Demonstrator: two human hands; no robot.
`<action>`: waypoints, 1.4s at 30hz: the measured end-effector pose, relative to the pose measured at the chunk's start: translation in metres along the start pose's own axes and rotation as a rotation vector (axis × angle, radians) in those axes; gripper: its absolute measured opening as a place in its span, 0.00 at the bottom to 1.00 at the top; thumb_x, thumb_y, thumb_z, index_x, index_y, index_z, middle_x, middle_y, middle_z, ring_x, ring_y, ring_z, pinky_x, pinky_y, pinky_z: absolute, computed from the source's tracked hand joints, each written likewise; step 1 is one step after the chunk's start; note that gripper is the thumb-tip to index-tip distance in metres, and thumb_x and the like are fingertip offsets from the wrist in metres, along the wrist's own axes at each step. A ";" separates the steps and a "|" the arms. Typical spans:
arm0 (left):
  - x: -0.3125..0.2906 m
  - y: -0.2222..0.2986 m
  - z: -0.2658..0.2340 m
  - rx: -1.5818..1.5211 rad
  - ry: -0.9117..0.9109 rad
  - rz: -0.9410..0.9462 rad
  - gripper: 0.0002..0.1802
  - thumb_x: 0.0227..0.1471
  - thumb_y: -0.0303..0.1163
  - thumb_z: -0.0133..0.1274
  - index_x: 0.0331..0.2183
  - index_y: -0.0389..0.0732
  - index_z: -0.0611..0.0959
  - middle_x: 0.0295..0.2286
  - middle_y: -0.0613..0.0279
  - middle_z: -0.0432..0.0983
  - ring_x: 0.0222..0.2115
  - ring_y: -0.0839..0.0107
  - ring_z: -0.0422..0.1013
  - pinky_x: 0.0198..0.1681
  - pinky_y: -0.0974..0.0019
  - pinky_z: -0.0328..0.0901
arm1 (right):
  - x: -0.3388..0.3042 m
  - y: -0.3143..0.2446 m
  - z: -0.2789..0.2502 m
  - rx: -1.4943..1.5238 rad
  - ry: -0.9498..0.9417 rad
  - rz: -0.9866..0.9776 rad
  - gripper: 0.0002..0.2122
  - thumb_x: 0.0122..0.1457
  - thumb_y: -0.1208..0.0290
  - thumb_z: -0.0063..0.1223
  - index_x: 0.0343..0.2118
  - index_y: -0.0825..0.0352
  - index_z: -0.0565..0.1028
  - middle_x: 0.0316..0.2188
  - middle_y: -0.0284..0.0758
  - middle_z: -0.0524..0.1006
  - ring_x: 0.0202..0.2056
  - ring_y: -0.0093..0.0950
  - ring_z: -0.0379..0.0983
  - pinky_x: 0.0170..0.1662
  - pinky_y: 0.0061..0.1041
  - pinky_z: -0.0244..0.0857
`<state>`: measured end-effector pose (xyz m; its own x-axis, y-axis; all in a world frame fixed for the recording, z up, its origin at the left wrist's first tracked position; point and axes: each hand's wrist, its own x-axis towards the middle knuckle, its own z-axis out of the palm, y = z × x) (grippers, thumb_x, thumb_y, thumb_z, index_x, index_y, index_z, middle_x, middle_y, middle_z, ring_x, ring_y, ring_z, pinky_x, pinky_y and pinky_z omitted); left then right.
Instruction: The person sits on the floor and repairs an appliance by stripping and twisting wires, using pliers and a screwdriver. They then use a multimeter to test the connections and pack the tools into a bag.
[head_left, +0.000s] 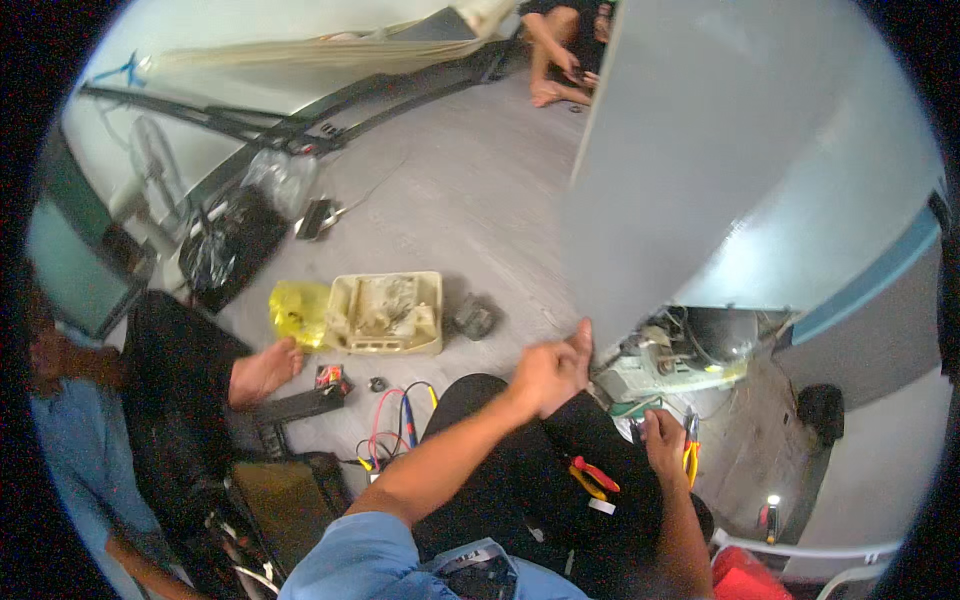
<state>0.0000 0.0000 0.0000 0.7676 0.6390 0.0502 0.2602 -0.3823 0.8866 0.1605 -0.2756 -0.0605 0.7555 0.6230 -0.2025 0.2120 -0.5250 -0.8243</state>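
A large grey appliance cabinet [690,150] stands before me, its lower corner opening onto a bay with a black dome-shaped compressor [722,335]. My left hand [556,378] rests against the cabinet's lower left edge, fingers stretched along it. Lower and to the right, my right hand [663,440] is closed in front of the bay; what its fingers hold is hidden. Beside that hand, pliers with yellow and red handles [691,452] stand upright. Another pair of red-and-yellow-handled pliers [594,477] lies on my dark trousers.
To the left are a cream plastic tray [385,345], a yellow bag [298,312], a dark grey block [475,317] and red and blue test leads [408,420]. A person in blue [80,450] sits at the left; another [560,50] sits far back. A lit lamp [772,510] lies right.
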 end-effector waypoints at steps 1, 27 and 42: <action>-0.020 0.010 -0.001 -0.050 -0.037 0.082 0.11 0.47 0.33 0.57 0.35 0.43 0.86 0.32 0.45 0.80 0.35 0.50 0.77 0.41 0.53 0.70 | -0.005 -0.021 0.013 0.130 -0.048 -0.031 0.18 0.62 0.67 0.55 0.53 0.67 0.72 0.35 0.36 0.78 0.30 0.23 0.74 0.33 0.22 0.70; 0.064 -0.090 -0.070 1.124 -0.015 -0.309 0.38 0.61 0.38 0.43 0.67 0.40 0.49 0.57 0.45 0.64 0.62 0.48 0.53 0.64 0.33 0.23 | -0.096 -0.103 0.057 0.107 0.053 -0.059 0.12 0.63 0.66 0.55 0.39 0.73 0.76 0.29 0.36 0.78 0.30 0.24 0.76 0.31 0.22 0.72; -0.041 0.027 -0.077 0.067 0.266 0.462 0.63 0.39 0.52 0.69 0.64 0.31 0.51 0.49 0.47 0.70 0.54 0.51 0.62 0.61 0.36 0.40 | -0.102 -0.210 0.000 -0.111 0.406 -0.454 0.10 0.66 0.73 0.47 0.42 0.71 0.79 0.25 0.31 0.71 0.22 0.17 0.66 0.26 0.17 0.60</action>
<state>-0.0692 0.0151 0.0578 0.6383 0.5375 0.5511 -0.0264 -0.7001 0.7135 0.0388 -0.2292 0.1334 0.7457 0.5392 0.3913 0.6146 -0.3301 -0.7165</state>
